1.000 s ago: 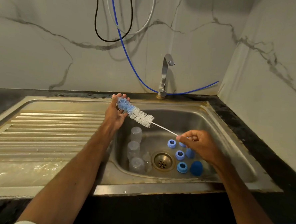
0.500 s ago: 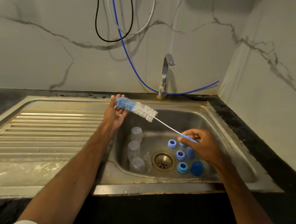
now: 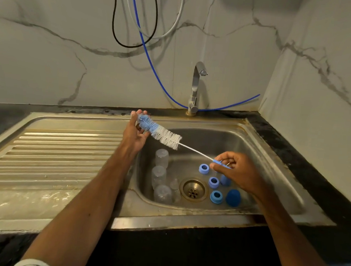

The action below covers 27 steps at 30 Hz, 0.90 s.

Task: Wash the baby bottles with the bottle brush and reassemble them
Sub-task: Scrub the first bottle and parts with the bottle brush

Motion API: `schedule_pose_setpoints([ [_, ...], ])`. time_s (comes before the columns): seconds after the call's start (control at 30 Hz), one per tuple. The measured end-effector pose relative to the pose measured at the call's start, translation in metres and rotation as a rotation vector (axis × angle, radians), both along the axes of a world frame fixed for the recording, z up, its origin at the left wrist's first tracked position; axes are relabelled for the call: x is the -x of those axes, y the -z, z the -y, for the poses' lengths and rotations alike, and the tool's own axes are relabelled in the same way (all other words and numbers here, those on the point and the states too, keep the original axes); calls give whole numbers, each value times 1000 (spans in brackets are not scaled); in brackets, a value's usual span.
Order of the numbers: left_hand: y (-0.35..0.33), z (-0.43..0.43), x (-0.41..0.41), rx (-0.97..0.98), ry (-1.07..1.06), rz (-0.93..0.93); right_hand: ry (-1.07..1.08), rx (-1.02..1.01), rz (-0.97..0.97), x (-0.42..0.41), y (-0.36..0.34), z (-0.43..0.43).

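Observation:
A bottle brush (image 3: 162, 133) with blue and white bristles stretches across the sink. My right hand (image 3: 235, 171) pinches its blue handle end. My left hand (image 3: 135, 130) is raised at the basin's left rim, fingers spread, with the blue bristle tip resting against them. Three clear baby bottles (image 3: 160, 176) stand upside down on the basin floor, left of the drain. Blue screw rings (image 3: 213, 182) and a dark blue cap (image 3: 232, 198) lie right of the drain. A clear teat (image 3: 175, 187) sits by the bottles.
The steel sink (image 3: 271, 159) has a ribbed draining board (image 3: 56, 152) on the left and a tap (image 3: 196, 86) at the back. Blue, black and white hoses (image 3: 147, 49) hang on the marble wall. A marble side wall stands close on the right.
The brush has been drawn slightly right and its handle end lowered. My left fingers have opened around the bristle tip. My right hand has shifted a little rightward.

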<state>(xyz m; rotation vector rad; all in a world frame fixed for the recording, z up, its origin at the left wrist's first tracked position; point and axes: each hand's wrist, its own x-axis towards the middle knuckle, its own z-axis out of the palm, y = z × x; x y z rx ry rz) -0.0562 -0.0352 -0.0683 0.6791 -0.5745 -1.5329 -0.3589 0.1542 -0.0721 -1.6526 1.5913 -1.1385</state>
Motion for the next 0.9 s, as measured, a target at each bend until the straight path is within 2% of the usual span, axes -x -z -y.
schedule_pose_setpoints([
  [0.13,1,0,0,19,15,20,16,80,-8,0,-2,1],
  [0.3,2,3,-2,-9,19,-46,-80,-162,101,-8,-10,-5],
  [0.47,2,3,-1,-6,27,-50,21,32,22,-2,-6,-2],
  [0.53,1,2,0,2,36,-44,-1,34,25,-1,-10,-3],
  [0.63,-1,2,0,22,47,-65,-81,-110,58,-7,-13,-7],
  [0.77,0,2,0,61,48,-91,-189,-386,210,-14,-23,-12],
  [0.9,-3,5,-11,79,-103,-190,-198,-432,304,-12,-35,-17],
])
